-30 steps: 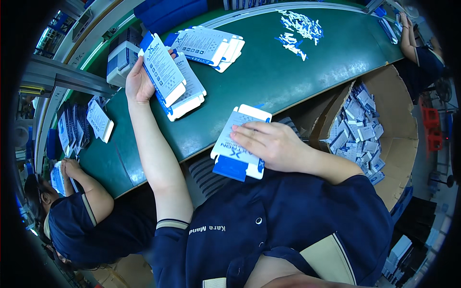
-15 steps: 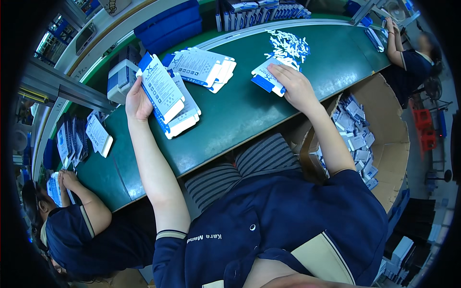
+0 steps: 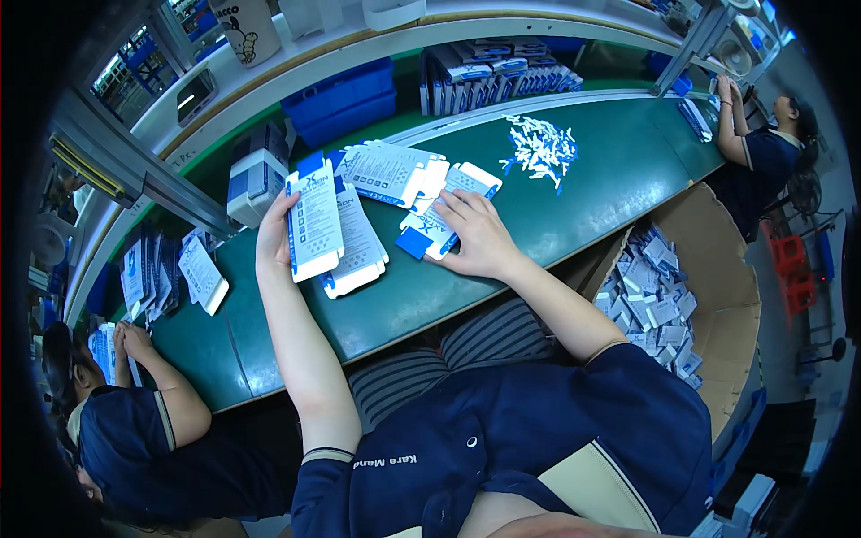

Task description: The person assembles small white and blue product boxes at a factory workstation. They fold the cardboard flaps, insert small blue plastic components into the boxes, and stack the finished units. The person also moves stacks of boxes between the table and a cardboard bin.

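My left hand is closed round the left edge of a flat white-and-blue carton, held slightly tilted. Partly beneath it lies another flat carton, overlapped by the first. Over a small white-and-blue carton at the middle of the bench my right hand spans from edge to edge, thumb on the near side, fingers on the far side. Just behind is a fanned stack of flat cartons. One more carton sticks out beyond my right fingers.
Small white-and-blue scraps are heaped on the green bench. A large cardboard box of cartons stands at the right. Blue bins and upright cartons line the back. Co-workers sit at left and right.
My right hand has moved left and nearer with its carton, away from the scrap heap to beside the fanned stack. My left hand keeps its carton, now more upright. The view has shifted.
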A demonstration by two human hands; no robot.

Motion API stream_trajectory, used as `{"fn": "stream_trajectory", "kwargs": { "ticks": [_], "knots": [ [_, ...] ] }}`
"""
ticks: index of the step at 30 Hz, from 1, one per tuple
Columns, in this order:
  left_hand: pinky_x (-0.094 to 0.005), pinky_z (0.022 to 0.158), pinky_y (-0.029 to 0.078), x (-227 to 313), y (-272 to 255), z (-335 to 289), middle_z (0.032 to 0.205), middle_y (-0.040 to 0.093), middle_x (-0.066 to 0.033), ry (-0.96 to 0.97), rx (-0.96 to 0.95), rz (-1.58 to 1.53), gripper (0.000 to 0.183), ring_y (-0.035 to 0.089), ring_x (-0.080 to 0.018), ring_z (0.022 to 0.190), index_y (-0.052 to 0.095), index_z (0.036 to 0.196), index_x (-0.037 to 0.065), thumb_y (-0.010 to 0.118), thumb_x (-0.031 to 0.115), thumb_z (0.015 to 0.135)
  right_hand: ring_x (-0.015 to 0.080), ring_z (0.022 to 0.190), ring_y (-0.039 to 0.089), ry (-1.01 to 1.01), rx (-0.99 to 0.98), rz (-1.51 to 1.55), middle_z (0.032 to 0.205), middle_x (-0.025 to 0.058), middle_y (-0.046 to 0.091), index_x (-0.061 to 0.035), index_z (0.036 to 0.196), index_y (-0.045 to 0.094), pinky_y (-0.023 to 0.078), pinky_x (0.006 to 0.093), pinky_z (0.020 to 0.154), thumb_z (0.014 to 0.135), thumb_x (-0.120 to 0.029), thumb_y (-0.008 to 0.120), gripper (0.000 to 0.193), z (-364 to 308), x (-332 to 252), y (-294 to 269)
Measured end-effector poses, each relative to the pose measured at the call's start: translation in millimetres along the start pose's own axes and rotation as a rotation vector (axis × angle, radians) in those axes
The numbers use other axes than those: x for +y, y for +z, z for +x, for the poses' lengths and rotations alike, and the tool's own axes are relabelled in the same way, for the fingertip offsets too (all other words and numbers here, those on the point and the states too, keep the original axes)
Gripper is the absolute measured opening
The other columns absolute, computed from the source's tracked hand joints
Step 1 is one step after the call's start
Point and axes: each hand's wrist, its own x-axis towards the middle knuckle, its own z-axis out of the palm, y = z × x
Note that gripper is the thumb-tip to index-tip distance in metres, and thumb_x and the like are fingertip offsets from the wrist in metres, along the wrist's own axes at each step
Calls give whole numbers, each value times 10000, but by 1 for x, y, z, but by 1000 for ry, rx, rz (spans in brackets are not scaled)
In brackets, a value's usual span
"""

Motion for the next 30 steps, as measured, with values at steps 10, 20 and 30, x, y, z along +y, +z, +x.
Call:
{"fn": "stream_trajectory", "kwargs": {
  "ticks": [10,20,30],
  "knots": [
    [-395,920,479,-6,38,-15,1159,616,-266,411,606,1564,490,614,-374,1070,501,1273,-102,639,68,835,346,1241,463,123,207,474,1319,168,529,-21,1184,607,347,431,1053,867,-280,650,412,-4,15,1],
    [-418,1099,313,-12,163,17,1417,403,-290,344,52,1664,555,382,-416,1330,524,1280,-62,624,312,883,300,1280,441,390,731,382,1318,171,517,-26,1065,624,309,396,1083,880,-97,615,198,-4,134,-45],
    [-378,1141,223,-74,184,160,1464,300,-320,368,266,1310,880,280,-390,1393,263,1421,-118,580,506,887,368,1313,408,1033,700,221,1384,236,463,-2,1373,414,272,429,1110,932,-496,486,666,51,410,-61]
  ]
}}
